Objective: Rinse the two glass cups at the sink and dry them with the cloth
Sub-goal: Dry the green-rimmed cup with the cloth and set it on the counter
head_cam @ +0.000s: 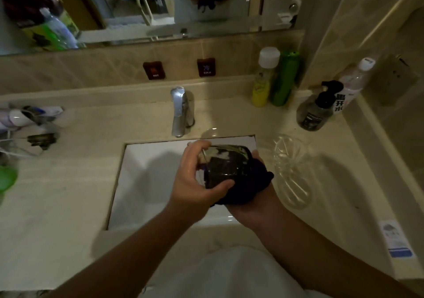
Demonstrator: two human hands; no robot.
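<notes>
- The glass cup in work is held above the white sink basin, lying on its side. Its long axis runs about left to right, and the dark cloth inside makes it look black.
- The dark cloth is pushed into the cup from the right end, so I judge that the mouth of the cup looks toward the right hand. The rest of the cloth bunches out over that hand.
- The left hand grips the cup from the left side: its fingers curl over the top and its thumb presses under the lower edge.
- The right hand is under and behind the cloth and cups it. Its fingers are mostly hidden, so how deep they go into the cup I cannot tell.
- The second glass cup lies on its side on the surface, just to the right of the basin. It is nearer to the right hand, apart from it, and nothing touches it.
- I judge that the drying is a turning move: the left hand turns the cup around its long axis while the right hand keeps the cloth inside.
- The faucet stands behind the basin, and no water stream is visible.
</notes>
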